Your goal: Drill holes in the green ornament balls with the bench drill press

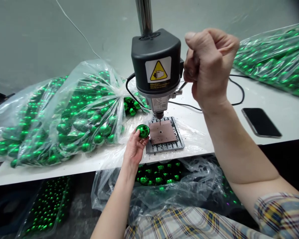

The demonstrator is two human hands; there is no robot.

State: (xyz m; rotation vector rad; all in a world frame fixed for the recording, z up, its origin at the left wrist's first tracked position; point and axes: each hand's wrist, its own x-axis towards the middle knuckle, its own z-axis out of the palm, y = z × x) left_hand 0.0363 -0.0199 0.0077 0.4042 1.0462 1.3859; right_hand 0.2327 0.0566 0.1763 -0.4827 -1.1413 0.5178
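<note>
Between the fingers and thumb of my left hand is a shiny green bauble, held just left of the drill press's work plate. My right hand is closed in a fist beside the dark motor housing of the drill press. A metal feed lever runs up toward that fist; its end is hidden by the hand. Below the chuck, a thin drill bit points down at a brown board with a small dark hole. The board lies on a slotted metal base strewn with dark shavings.
A large clear bag of green baubles fills the table's left side; another bag lies back right. A phone rests at right. Beneath the front edge hangs an open plastic bag with baubles inside. A black cable crosses the tabletop.
</note>
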